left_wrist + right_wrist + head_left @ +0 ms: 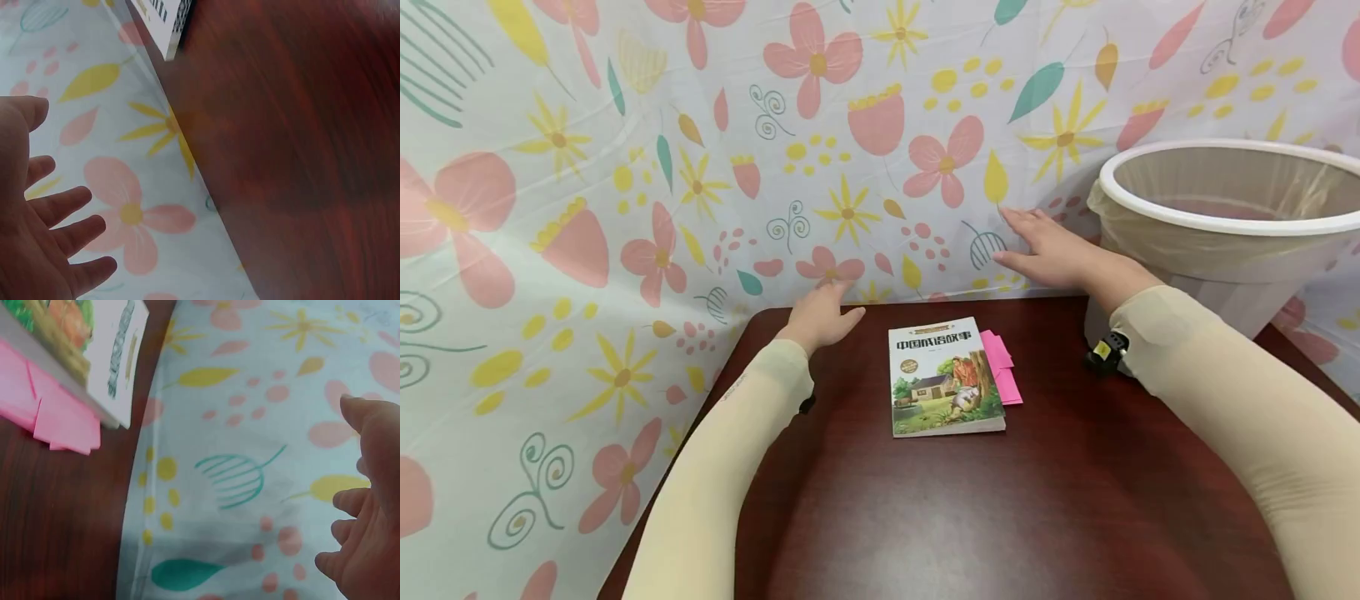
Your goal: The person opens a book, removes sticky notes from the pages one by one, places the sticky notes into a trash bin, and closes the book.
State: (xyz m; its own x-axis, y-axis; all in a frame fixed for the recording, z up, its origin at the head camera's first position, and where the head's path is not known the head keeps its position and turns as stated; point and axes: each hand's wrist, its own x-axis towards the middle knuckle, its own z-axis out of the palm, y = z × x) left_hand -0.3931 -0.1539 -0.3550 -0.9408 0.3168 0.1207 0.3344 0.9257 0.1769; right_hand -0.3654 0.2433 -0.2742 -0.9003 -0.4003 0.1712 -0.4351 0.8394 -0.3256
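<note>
A paperback book with an illustrated cover and Chinese lettering lies on the dark red wooden table. Bright pink paper slips stick out along its right side; the right wrist view shows these pink slips beside the book's edge. My left hand hovers over the table's far left edge, left of the book, fingers spread and holding nothing. Raised higher, my right hand is in front of the patterned cloth, between the book and the bin, its fingers extended and nothing held.
A white bin with a clear plastic liner stands at the right, close by my right forearm. Behind the table and along its left side hangs a flower-printed cloth. Small black devices, such as the right wrist camera, are strapped to both wrists.
</note>
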